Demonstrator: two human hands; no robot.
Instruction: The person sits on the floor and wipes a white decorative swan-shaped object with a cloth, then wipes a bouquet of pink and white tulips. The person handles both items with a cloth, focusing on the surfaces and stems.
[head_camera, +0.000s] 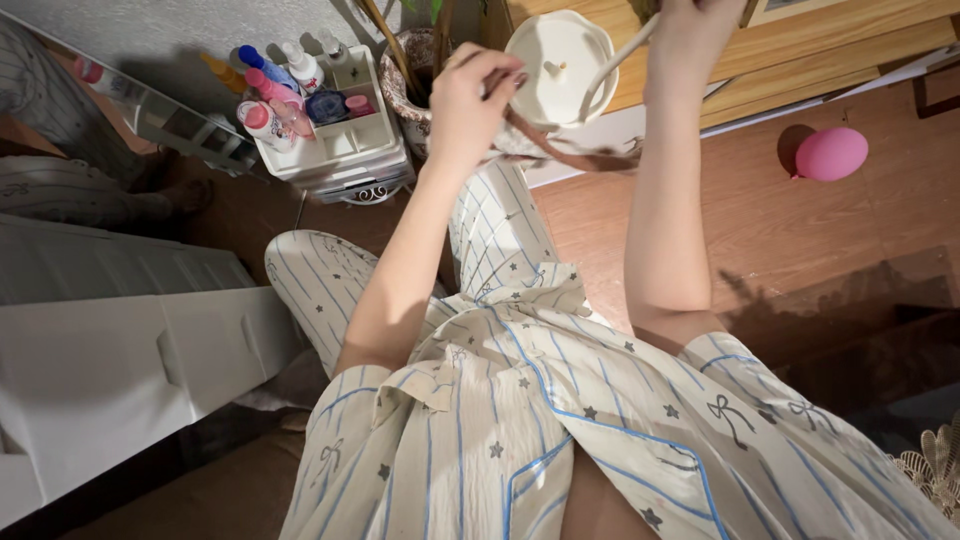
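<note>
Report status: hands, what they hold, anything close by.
Left hand pinching brown stem. Right hand gripping pale stem. White dish and vase directly beneath.

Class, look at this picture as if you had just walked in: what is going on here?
A person in striped, star-printed pyjamas looks down at their own raised hands. The left hand grips a brown stem over a patterned vase. The right hand holds a pale stick in front of a white scalloped dish. To the left stands a white organiser holding bottles, and a pink balloon lies on the wooden floor.
</note>
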